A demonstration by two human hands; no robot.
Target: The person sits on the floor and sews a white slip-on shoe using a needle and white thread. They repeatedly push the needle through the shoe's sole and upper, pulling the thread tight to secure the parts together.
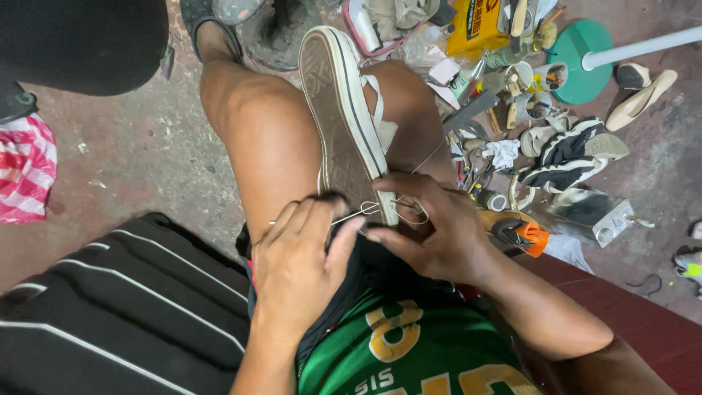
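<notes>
- Sneaker (344,117) wedged sole-up between the person's bare knees, heel end right under both sets of fingers, toe pointing away from them.
- Left hand (296,267) rests on the thigh, fingers curled together, thumb and forefinger pinched on a thin metal needle (351,214) that runs from the fingertips across to the sole's edge.
- Right hand (439,234) grips the heel from the other side, fingers bent over the white rubber edge, thumb pressed beneath; pale thread (428,157) loops by these fingertips and trails up past the knuckles.
- Beyond the right fingers, clutter on the floor: a black-and-white sandal (570,153), a green round base (585,62), a yellow tin (475,29).
- Far off the left fingers, a red-and-white bag (25,172).
</notes>
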